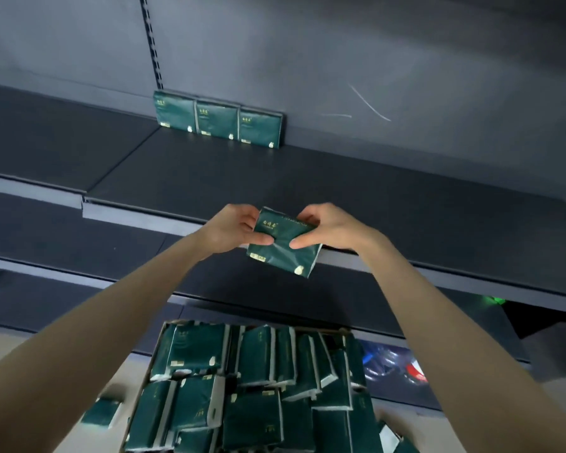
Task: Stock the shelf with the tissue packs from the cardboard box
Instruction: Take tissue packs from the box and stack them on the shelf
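Both hands hold one dark green tissue pack (283, 253) in the air, just in front of the dark shelf's front edge (138, 217). My left hand (239, 228) pinches its left side, thumb on the front face. My right hand (327, 227) pinches its right side the same way. Three matching packs (218, 120) stand upright in a row against the back panel of the shelf. Below my arms, the cardboard box (146, 377) is filled with several more green packs.
A lower shelf (79, 243) runs beneath the stocked one. One loose green pack (100, 413) lies on the floor left of the box. Blurred red, white and blue goods (396, 364) sit on a low level at right.
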Demonstrator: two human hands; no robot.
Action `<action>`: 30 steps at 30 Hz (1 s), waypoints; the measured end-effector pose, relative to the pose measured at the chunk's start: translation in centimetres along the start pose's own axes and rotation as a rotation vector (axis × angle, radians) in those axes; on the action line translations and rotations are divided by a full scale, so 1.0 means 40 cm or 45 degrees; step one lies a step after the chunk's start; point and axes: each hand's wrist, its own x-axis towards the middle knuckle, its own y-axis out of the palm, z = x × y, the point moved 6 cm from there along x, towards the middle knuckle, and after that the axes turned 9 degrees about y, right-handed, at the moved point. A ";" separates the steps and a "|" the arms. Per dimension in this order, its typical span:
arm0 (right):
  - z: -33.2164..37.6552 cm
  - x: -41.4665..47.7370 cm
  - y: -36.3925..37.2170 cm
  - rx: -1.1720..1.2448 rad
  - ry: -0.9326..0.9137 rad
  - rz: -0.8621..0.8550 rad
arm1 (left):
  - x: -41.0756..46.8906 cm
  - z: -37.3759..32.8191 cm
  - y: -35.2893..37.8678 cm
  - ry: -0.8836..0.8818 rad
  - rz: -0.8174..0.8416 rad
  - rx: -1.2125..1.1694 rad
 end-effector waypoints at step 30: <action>0.061 0.680 -0.397 -0.455 0.218 -0.854 | 0.750 0.032 -0.311 0.491 -0.125 1.503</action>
